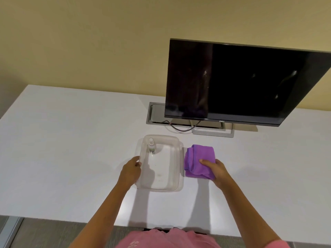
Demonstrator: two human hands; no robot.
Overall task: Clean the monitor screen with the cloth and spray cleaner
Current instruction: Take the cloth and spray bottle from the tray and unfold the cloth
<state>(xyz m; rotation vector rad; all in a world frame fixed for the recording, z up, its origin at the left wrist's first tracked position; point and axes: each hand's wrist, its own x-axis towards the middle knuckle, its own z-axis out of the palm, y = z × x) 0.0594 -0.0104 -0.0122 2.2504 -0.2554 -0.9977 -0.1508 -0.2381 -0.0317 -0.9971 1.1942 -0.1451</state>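
A black monitor (241,83) stands at the back right of the white table, its dark screen showing a few smudges. A folded purple cloth (198,158) lies on the table in front of it, and my right hand (215,170) grips its near right corner. To its left sits a clear plastic tub (177,169) with a small spray bottle (151,145) standing upright in its far left corner. My left hand (130,171) holds the tub's left rim.
The white table (71,149) has wide bare room to the left. A grey cable hatch (151,113) with a dark cable sits behind the tub, beside the monitor's silver stand (214,132). The table's near edge runs just in front of my body.
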